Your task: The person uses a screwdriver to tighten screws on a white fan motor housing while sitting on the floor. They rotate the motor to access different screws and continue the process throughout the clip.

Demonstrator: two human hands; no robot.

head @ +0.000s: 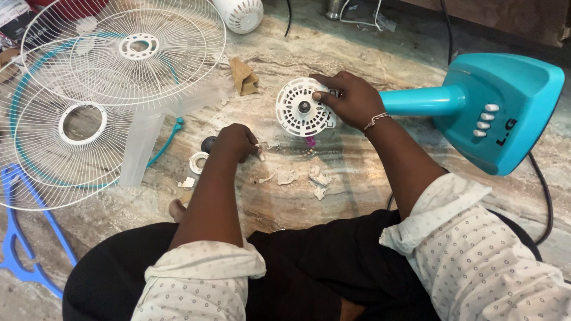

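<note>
While the right hand (351,98) grips the white motor cover (302,108) — fingers curled over it — the left hand (236,142), just left of it, pinches a white scrap (261,153).

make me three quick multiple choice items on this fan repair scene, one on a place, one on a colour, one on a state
1. Where does the right hand rest?
A. on the round white motor cover
B. on the wire fan guards
C. on the blue fan blade

2. What colour is the fan base?
A. red
B. turquoise
C. black

3. How is the left hand?
A. flat and spread open
B. raised off the floor
C. curled, a small white bit at its fingers

Answers: 1 A, its fingers lie on the cover's rim. 2 B, base and stem are turquoise. 3 C, the hand is bunched low by the stone floor.
</note>
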